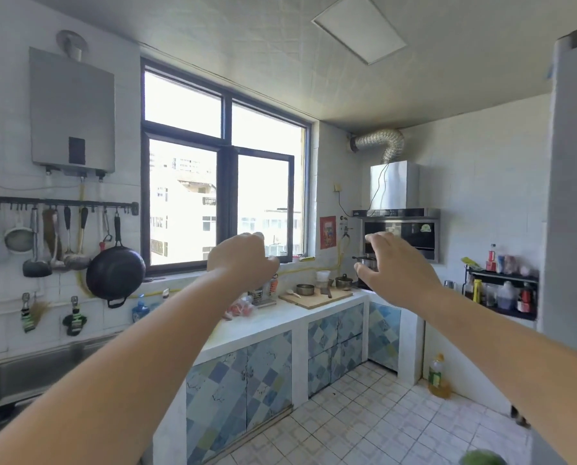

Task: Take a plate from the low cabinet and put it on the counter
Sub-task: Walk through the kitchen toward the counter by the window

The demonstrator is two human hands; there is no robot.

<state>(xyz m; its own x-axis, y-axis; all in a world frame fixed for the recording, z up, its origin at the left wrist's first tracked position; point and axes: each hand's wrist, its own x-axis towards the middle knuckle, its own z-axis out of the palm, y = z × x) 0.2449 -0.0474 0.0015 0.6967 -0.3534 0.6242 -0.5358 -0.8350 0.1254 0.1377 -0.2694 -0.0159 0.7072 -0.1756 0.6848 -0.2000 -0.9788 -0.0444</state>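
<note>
Both my arms reach forward at chest height. My left hand (243, 260) hangs in front of the window with its fingers loosely curled and holds nothing. My right hand (394, 266) is spread open before the stove area, also holding nothing. Below them runs the white counter (267, 322). Under the counter, the low cabinet (240, 397) has blue patterned doors, all closed. No plate is visible.
A wooden cutting board (317, 298) with a knife, small metal pots (305, 289) and a cup sit on the counter. A steel sink (29, 370) lies at left, a black wok (116, 271) hangs above. An oil bottle (437, 377) stands on the tiled floor; a bottle rack (501, 290) is at right.
</note>
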